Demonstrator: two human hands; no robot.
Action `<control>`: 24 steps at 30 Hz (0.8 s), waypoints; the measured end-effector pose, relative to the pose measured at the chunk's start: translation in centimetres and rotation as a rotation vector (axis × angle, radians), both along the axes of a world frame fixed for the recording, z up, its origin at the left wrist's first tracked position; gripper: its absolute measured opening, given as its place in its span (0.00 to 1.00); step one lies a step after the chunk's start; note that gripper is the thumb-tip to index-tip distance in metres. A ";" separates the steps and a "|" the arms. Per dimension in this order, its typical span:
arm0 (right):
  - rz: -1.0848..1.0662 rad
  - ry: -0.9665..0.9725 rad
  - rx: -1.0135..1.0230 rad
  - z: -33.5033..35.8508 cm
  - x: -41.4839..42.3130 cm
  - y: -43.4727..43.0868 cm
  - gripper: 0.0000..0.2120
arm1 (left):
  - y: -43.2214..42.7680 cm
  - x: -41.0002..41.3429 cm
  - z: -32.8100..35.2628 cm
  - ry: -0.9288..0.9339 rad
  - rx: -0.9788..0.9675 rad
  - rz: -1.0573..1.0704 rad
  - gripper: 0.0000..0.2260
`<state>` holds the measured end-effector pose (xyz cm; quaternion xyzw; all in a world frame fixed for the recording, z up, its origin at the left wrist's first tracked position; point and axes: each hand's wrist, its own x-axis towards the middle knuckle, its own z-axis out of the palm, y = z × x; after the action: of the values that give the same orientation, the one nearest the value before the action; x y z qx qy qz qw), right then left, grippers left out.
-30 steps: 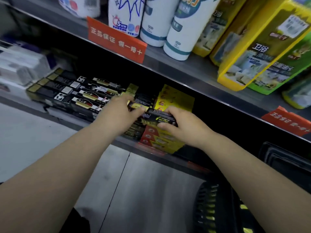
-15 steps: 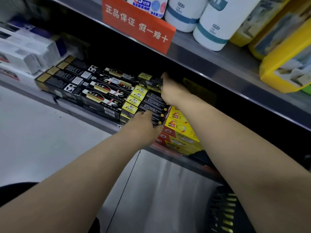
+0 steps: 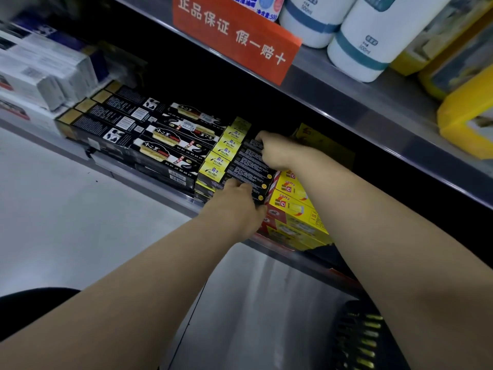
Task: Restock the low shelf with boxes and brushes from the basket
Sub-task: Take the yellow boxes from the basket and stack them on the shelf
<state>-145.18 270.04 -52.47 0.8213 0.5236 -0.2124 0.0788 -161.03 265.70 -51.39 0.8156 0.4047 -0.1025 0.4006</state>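
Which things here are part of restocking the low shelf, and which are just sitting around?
In the job: left hand and right hand on the black and yellow boxes; low shelf; basket.

Just there: red and yellow boxes; black boxes; white bottles; orange sign.

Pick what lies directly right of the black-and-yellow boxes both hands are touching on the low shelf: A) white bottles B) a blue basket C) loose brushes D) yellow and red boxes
D: the yellow and red boxes are stacked against the right side of the black-and-yellow boxes, between the left hand and right hand.
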 end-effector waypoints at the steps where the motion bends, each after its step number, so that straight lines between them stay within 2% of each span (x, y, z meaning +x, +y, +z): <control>1: 0.019 -0.019 -0.022 0.0 0.0 0.0 0.19 | 0.0 0.0 0.0 0.004 -0.001 -0.004 0.26; 6: 0.028 -0.141 -0.038 0.4 -0.2 -0.1 0.21 | -0.2 0.2 0.7 -0.009 0.002 -0.014 0.27; 12: -0.011 0.129 0.202 4.1 -0.2 -4.2 0.17 | -1.9 0.2 2.9 -0.228 0.080 0.007 0.22; 17: -0.018 0.243 0.359 9.5 -0.2 -13.7 0.09 | -5.6 1.0 5.9 -0.373 0.127 -0.080 0.16; 24: -0.194 0.325 0.505 15.2 -0.3 -30.2 0.09 | -15.0 3.8 10.1 -0.589 0.125 -0.303 0.09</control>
<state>-145.51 239.86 -37.30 0.8162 0.4848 -0.2108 -0.2330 -157.21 250.68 -41.28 0.8839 0.1513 0.1044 0.4300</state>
